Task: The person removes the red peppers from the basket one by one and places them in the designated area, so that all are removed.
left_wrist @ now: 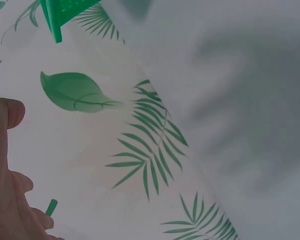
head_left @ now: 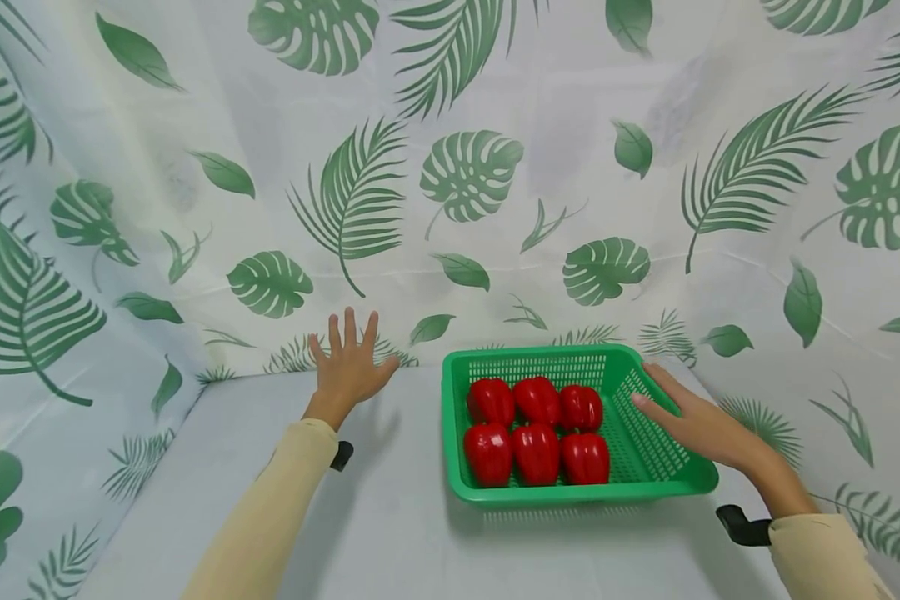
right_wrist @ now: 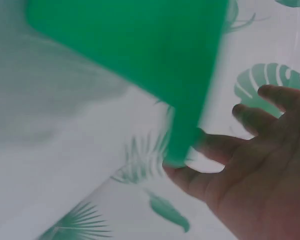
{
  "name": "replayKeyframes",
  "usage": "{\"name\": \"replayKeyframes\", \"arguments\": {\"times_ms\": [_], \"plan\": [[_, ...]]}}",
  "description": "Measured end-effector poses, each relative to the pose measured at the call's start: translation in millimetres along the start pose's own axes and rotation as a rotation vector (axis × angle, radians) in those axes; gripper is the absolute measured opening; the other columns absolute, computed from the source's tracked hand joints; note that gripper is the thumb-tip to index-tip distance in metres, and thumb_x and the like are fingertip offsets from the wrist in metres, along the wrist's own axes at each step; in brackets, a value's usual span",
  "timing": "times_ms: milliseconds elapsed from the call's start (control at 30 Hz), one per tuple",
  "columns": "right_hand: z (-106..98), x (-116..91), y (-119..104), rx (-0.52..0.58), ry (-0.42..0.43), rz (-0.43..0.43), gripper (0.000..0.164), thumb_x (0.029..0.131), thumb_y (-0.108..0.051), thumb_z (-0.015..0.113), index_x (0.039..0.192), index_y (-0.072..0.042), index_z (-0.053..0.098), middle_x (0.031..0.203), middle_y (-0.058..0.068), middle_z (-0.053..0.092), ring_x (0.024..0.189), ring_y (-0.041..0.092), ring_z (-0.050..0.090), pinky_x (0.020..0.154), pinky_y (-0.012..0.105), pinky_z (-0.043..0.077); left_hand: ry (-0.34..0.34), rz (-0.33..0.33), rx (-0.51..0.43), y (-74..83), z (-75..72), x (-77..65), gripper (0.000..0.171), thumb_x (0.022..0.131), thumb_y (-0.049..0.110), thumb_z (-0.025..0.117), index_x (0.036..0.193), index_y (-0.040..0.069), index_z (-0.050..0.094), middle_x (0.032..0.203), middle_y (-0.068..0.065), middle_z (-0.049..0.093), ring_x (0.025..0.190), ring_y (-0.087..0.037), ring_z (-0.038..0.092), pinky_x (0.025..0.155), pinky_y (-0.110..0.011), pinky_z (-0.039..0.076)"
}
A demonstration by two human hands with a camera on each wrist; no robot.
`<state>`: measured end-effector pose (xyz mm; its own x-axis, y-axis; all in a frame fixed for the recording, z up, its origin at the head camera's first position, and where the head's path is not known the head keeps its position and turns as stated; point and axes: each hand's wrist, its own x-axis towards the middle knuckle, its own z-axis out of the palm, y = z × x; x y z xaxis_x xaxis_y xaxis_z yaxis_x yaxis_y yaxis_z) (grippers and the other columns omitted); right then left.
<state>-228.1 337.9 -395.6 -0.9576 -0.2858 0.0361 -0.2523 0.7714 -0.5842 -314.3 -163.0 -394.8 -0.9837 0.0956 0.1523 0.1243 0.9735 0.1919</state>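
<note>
A green plastic basket (head_left: 570,496) holds several red bell peppers (head_left: 537,454), set in two rows toward its left side. My right hand (head_left: 701,425) is at the basket's right rim, fingers mostly straight. In the right wrist view, the fingertips (right_wrist: 177,172) overlap the blurred green rim (right_wrist: 187,125); how firmly they touch cannot be told. My left hand (head_left: 351,371) is held up left of the basket, apart from it, fingers spread and nothing in them. Part of that hand (left_wrist: 7,175) shows at the left edge of the left wrist view.
A pale tabletop (head_left: 390,533) lies under the basket and both arms. White cloth printed with green leaves (head_left: 465,175) hangs behind and at both sides. Dark bands (head_left: 746,529) sit at the wrists, below cream sleeves.
</note>
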Motion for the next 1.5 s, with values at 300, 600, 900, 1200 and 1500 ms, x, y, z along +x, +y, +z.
{"name": "replayKeyframes", "arguments": {"times_ms": [300, 600, 900, 1200, 1500], "plan": [[15.4, -15.7, 17.7, 0.075, 0.010, 0.040, 0.082, 0.112, -0.039, 0.054, 0.171, -0.002, 0.011, 0.168, 0.039, 0.014, 0.141, 0.065, 0.029, 0.098, 0.089, 0.032, -0.006, -0.013, -0.068, -0.8, -2.0, 7.2, 0.089, 0.107, 0.059, 0.049, 0.174, 0.016, 0.007, 0.176, -0.024, -0.008, 0.160, -0.049, -0.010, 0.119, -0.078, -0.006], [29.3, -22.0, 30.7, 0.113, 0.069, 0.094, 0.083, 0.111, -0.042, 0.055, 0.172, -0.008, 0.010, 0.166, 0.041, 0.020, 0.139, 0.064, 0.035, 0.099, 0.087, 0.034, -0.022, -0.033, -0.363, 13.8, -17.7, 8.1, 0.090, 0.107, 0.056, 0.048, 0.174, 0.015, 0.004, 0.176, -0.025, -0.006, 0.161, -0.049, -0.008, 0.121, -0.076, -0.001], [38.6, -23.7, 41.0, 0.137, 0.125, 0.079, 0.084, 0.110, -0.038, 0.059, 0.172, -0.006, 0.012, 0.172, 0.033, 0.013, 0.148, 0.067, 0.022, 0.102, 0.090, 0.026, -0.067, -0.041, -0.813, 37.2, -27.6, 14.7, 0.091, 0.108, 0.054, 0.046, 0.173, 0.016, -0.004, 0.178, -0.018, -0.004, 0.163, -0.040, -0.002, 0.127, -0.065, 0.008], [41.4, -28.6, 48.8, 0.164, 0.144, 0.073, 0.079, 0.112, -0.035, 0.056, 0.171, -0.004, 0.015, 0.175, 0.028, 0.006, 0.153, 0.064, 0.012, 0.101, 0.092, 0.022, -0.117, -0.035, -1.075, 71.1, -33.0, 12.5, 0.089, 0.108, 0.057, 0.047, 0.174, 0.025, -0.003, 0.180, -0.002, 0.003, 0.164, -0.027, 0.006, 0.129, -0.056, 0.013], [44.7, -32.1, 48.0, 0.160, 0.137, 0.063, 0.081, 0.111, -0.033, 0.058, 0.168, 0.005, 0.015, 0.175, 0.030, -0.001, 0.154, 0.063, 0.003, 0.103, 0.092, 0.016, -0.156, -0.025, -1.095, 100.9, -23.1, 10.2, 0.088, 0.107, 0.051, 0.054, 0.174, 0.023, 0.005, 0.179, -0.007, 0.013, 0.163, -0.031, 0.015, 0.128, -0.060, 0.019]]}}
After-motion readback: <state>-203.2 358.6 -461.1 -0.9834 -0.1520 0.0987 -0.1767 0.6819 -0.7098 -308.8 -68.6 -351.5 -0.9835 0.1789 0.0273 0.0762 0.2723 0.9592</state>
